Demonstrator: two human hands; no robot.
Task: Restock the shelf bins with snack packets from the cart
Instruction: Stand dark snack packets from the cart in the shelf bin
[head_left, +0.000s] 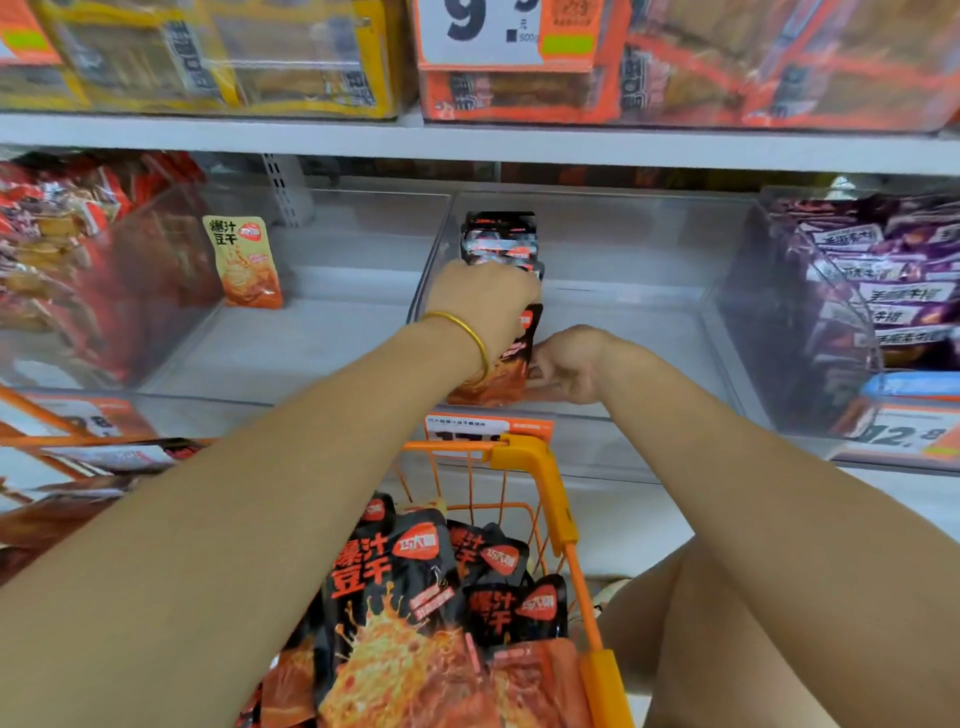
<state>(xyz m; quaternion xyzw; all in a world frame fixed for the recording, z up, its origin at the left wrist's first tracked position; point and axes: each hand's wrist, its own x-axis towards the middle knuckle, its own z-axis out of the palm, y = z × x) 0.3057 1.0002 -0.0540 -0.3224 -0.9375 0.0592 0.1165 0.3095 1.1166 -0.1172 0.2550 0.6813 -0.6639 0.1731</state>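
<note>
My left hand (480, 301) grips a stack of black and orange snack packets (501, 241) standing upright against the left wall of a clear shelf bin (649, 291). My right hand (569, 364) pinches the lower edge of the same stack near the bin's front lip. Apart from these packets the bin holds nothing. Below, an orange wire cart (550, 499) holds several more black and orange packets (415, 592).
The clear bin to the left (322, 332) holds one yellow and orange packet (244, 262). A bin of purple packets (883, 291) stands at the right, red packets (57, 249) at the far left. Price tags (488, 428) hang on the shelf edge; boxed goods sit above.
</note>
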